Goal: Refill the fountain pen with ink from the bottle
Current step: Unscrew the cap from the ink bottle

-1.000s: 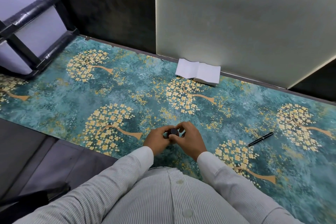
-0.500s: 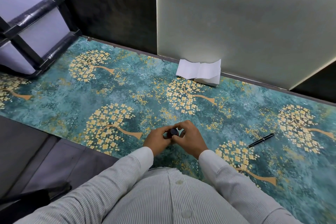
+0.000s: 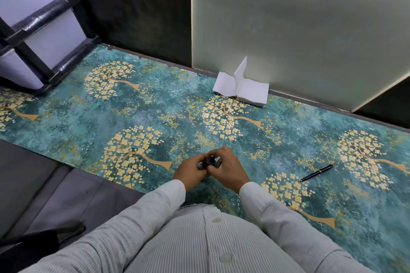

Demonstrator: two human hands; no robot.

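A small dark ink bottle stands near the front edge of the teal, tree-patterned table cover. My left hand wraps its body from the left. My right hand has its fingers closed on the round dark cap. Most of the bottle is hidden by both hands. The black fountain pen lies capped on the cover to the right, well apart from my hands.
A stack of white paper tissues lies at the back against a pale panel, its top sheet standing up. A black metal frame stands at the far left. A dark chair part shows at lower left.
My fingers have shifted slightly around the bottle cap. The top tissue sheet has lifted from flat to standing upright. The pen has not moved.
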